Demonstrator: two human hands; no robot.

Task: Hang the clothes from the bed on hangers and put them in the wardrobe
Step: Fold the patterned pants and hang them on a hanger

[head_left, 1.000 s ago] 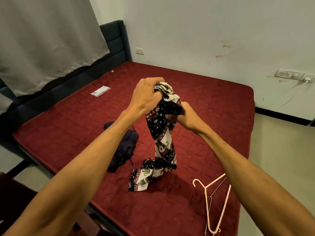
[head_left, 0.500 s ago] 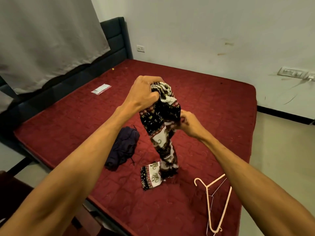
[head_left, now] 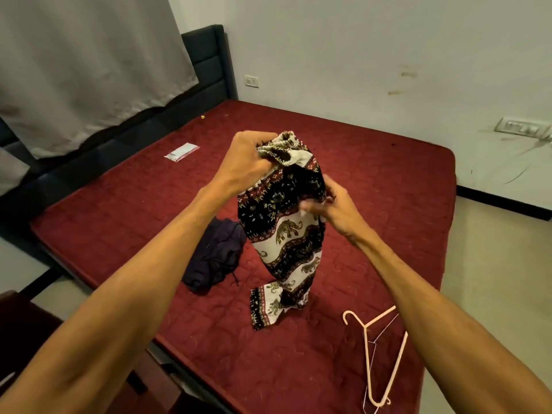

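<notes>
Elephant-print trousers [head_left: 286, 234] in black, white and red hang above the red bed [head_left: 388, 204], their leg ends resting on the mattress. My left hand [head_left: 248, 162] grips the gathered waistband at the top. My right hand [head_left: 334, 207] pinches the fabric lower down on the right side. A dark navy garment [head_left: 215, 255] lies crumpled on the bed to the left of the trousers. A pink hanger [head_left: 379, 354] lies flat near the bed's front right, with a thin wire hanger beside it. No wardrobe is in view.
A small white packet [head_left: 181, 151] lies on the bed toward the dark headboard [head_left: 206, 61]. A grey curtain [head_left: 83, 64] hangs at the left. A switch panel [head_left: 521, 128] sits on the white wall at the right. Pale floor runs along the bed's right side.
The trousers have spread wider between my hands, showing the elephant print. My right hand slid from the bunched top to the side of the fabric. The leg ends shifted right on the bed.
</notes>
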